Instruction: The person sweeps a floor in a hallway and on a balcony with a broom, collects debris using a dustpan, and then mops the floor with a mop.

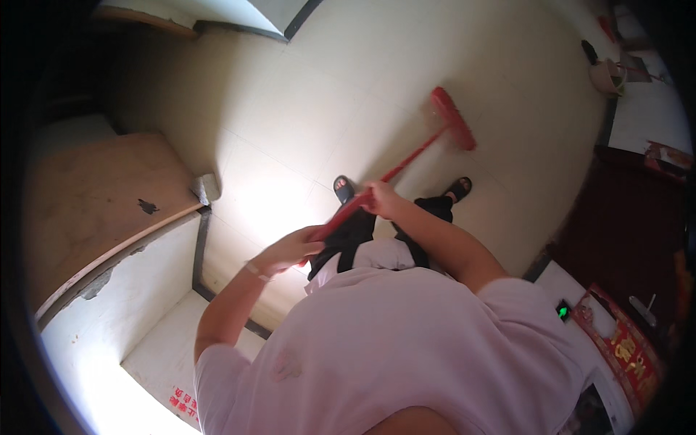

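Note:
A red broom slants across the view, and both my hands are shut on its handle (410,160). My left hand (291,250) wraps the upper end, close to my waist; a pale band circles that wrist. Farther down the handle, in front of my legs, is my right hand (382,199). The broom head (454,119) is on the pale tiled floor (348,81), ahead of my feet and to the right. It looks slightly blurred. My dark open-toed sandals (460,188) stand apart on either side of the handle.
At left, a brown board (109,179) tops a chipped white low wall (141,277), with a grey block (205,189) at its corner. A white wall corner (283,27) juts in ahead. A dark red door (614,217) and a pale container (604,77) are at right.

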